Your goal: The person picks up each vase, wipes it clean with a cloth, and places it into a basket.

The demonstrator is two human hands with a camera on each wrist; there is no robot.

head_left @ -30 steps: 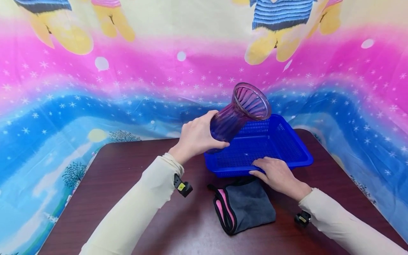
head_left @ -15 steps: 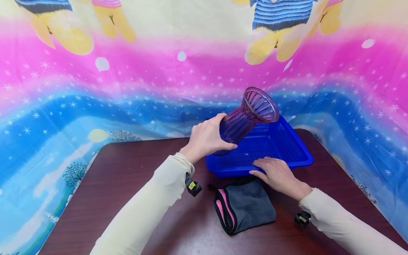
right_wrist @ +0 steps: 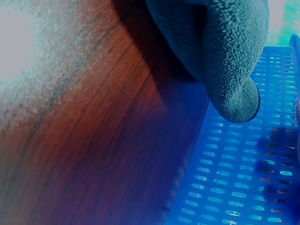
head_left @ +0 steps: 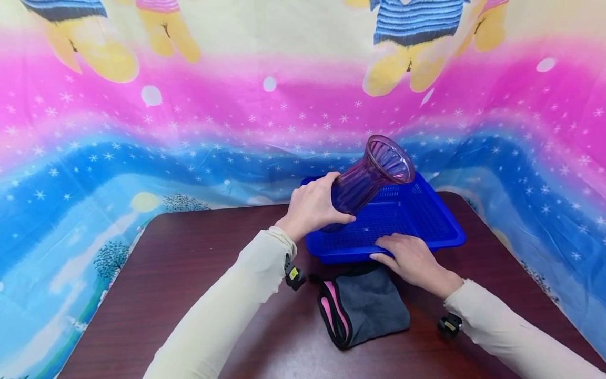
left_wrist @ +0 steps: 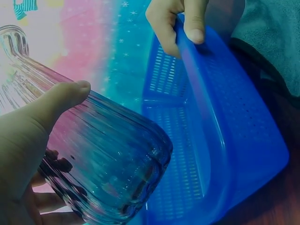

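A purple ribbed glass vase (head_left: pixel 362 181) with a flared mouth tilts over the blue plastic basket (head_left: pixel 426 231), its mouth up and to the right. My left hand (head_left: pixel 312 205) grips it round the body; in the left wrist view the thumb lies along the glass (left_wrist: pixel 112 150) and fingers curl beneath. The vase's base is above the basket's left part. My right hand (head_left: pixel 412 260) pinches the basket's near rim, thumb outside and fingers over the edge. In the left wrist view that right hand (left_wrist: pixel 180 21) holds the rim too.
A folded grey cloth (head_left: pixel 374 308) with pink lining and black edging lies in front of the basket, below the right hand. The dark wooden table (head_left: pixel 189 273) carries everything. A printed curtain (head_left: pixel 236 121) hangs close behind it.
The left hand has moved the vase to the right and slightly down, over the basket. The right hand, the basket and the cloth have stayed in place.
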